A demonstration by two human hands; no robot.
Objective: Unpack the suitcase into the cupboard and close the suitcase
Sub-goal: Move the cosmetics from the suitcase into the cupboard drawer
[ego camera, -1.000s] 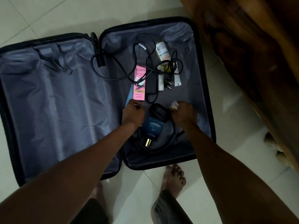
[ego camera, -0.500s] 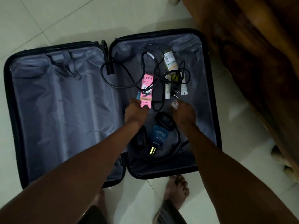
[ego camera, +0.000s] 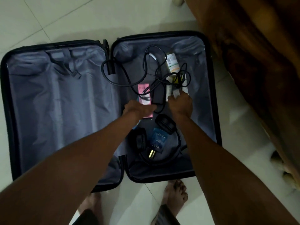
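Observation:
A black suitcase point(ego camera: 56, 103) lies open flat on the tiled floor; its left half shows only grey lining. The right half holds a tangle of black cables point(ego camera: 123, 80), a pink box point(ego camera: 143, 88), a black adapter point(ego camera: 159, 95), a white bottle point(ego camera: 172, 62), pale tubes point(ego camera: 168, 90), black headphones point(ego camera: 164, 124) and a blue perfume bottle point(ego camera: 158, 140). My left hand point(ego camera: 138, 109) lies across the lower part of the pink box, fingers curled over it. My right hand point(ego camera: 181, 103) pinches a small pale item point(ego camera: 176, 93) beside the tubes.
Brown wooden furniture point(ego camera: 259, 70) rises along the right side, close to the suitcase's right rim. My bare feet point(ego camera: 175, 192) stand on the white tiles just below the suitcase. A light blue flat thing point(ego camera: 135, 125) peeks out under my left forearm.
Both hands have moved away from the headphones and perfume bottle toward the far end: the left onto the pink box, the right up to the tubes with its small item.

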